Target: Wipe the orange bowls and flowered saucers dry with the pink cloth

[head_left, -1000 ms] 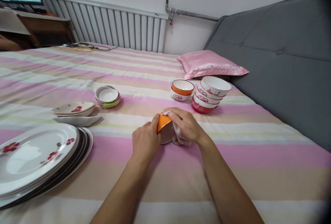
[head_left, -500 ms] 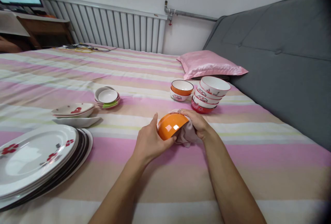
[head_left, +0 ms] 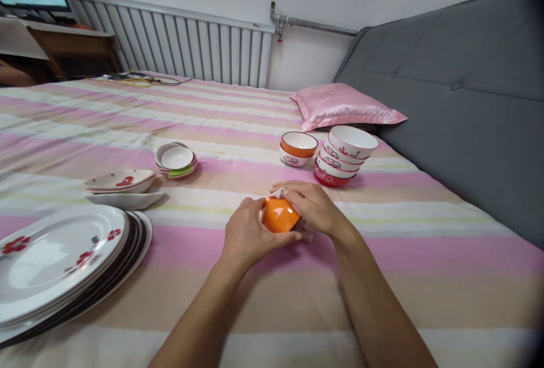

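Note:
An orange bowl (head_left: pixel 280 216), glossy on its outside, is tilted on its side between my two hands, low over the striped bedspread. My left hand (head_left: pixel 253 232) grips its left side, thumb along the lower edge. With my right hand (head_left: pixel 312 205) I press a pale pinkish cloth (head_left: pixel 306 231) against the bowl's top and right side; much of the cloth is hidden under the palm. Just beyond my hands stand two stacked bowls, an orange one (head_left: pixel 300 144) on a white one (head_left: pixel 293 157), beside a taller stack of white and red bowls (head_left: pixel 346 155).
At the left lie a stack of large plates (head_left: pixel 63 255), several oblong dishes (head_left: pixel 123 182) and a pile of small dishes (head_left: pixel 176 159). A pink pillow (head_left: pixel 344 105) rests by the grey headboard (head_left: pixel 450 73). Cables (head_left: pixel 144 78) lie near the radiator (head_left: pixel 178 39).
My right hand has slid left with the cloth over the top of the orange bowl, covering more of it. The bowl has turned a little and sits slightly lower.

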Tool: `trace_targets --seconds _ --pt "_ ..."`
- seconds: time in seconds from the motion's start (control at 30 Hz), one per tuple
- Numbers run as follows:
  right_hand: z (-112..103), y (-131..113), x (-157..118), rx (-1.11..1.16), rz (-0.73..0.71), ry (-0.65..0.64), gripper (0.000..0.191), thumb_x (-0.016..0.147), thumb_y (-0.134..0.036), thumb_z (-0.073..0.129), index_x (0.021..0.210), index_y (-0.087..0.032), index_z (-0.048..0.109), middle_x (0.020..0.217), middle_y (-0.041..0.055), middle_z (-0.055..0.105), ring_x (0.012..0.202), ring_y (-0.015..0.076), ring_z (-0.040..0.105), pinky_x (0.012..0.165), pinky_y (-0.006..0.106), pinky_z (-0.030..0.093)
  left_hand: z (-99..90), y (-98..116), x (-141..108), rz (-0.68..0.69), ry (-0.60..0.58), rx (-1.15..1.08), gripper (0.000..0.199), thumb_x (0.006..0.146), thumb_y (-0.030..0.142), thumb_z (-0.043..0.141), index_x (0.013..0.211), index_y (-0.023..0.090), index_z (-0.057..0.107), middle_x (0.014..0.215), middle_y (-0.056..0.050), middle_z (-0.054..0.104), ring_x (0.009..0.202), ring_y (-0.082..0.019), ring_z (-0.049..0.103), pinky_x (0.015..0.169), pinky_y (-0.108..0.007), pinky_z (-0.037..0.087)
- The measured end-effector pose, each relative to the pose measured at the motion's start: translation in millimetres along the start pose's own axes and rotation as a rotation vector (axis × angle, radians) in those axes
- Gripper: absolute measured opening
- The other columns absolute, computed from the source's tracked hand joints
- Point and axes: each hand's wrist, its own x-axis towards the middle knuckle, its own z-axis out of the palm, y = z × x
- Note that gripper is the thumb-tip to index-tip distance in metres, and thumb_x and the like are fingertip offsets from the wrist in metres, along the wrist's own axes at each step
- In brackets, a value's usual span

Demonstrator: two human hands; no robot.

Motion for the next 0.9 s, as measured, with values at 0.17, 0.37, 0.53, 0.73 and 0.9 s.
trace_targets --seconds 0.17,0.37,0.53,0.73,0.9 --pt "8 -22 -7 -0.316 -0.185 -0.099 0.03 0.088 -0.018 0.044 0.088 -0.026 0.074 0.107 0.001 0.072 0.108 0.0225 0.061 0.098 0.042 0.039 6.2 -3 1 0.04 0.059 -0.161 0.055 0.052 0.046 0.076 0.097 0.017 0.061 0.097 -0.007 0.061 0.091 -0.024 0.059 0.076 -0.034 0.049" --pt "9 -23 -9 -0.419 -0.257 -0.136 0.027 0.09 -0.021 0.047 0.086 -0.028 0.073 0.104 -0.0009 0.072 0.109 0.0229 0.059 0.101 0.045 0.035 7.1 -1 0 -0.011 -0.033 -0.277 0.05 0.06 0.031 0.07 0.105 0.017 0.055 0.097 -0.007 0.068 0.085 -0.022 0.065 0.07 -0.032 0.05" --pt "2 -8 -3 -0.278 -0.159 -0.073 0.026 0.088 -0.025 0.048 0.085 -0.026 0.073 0.104 0.0011 0.072 0.105 0.0229 0.062 0.093 0.039 0.042 6.7 2 0 -0.006 -0.044 -0.242 0.064 0.055 0.051 0.075 0.104 0.016 0.054 0.099 -0.01 0.066 0.088 -0.026 0.064 0.073 -0.036 0.05" --pt "-7 20 5 0.255 0.155 -0.039 0.024 0.083 -0.032 0.052 0.083 -0.021 0.073 0.099 0.0034 0.073 0.09 0.0203 0.066 0.08 0.031 0.049 9.7 -1 -1 0.067 -0.064 -0.15 0.072 0.053 0.046 0.078 0.111 0.014 0.051 0.107 -0.011 0.062 0.096 -0.028 0.059 0.08 -0.04 0.048" --pt "-15 38 7 0.519 0.315 0.066 0.02 0.073 -0.032 0.06 0.079 -0.019 0.074 0.086 0.0031 0.074 0.08 0.0178 0.066 0.072 0.028 0.048 13.5 -11 -3 0.193 -0.168 -0.209 0.095 0.052 0.028 0.079 0.134 0.015 0.033 0.132 -0.016 0.05 0.117 -0.029 0.051 0.094 -0.04 0.044"
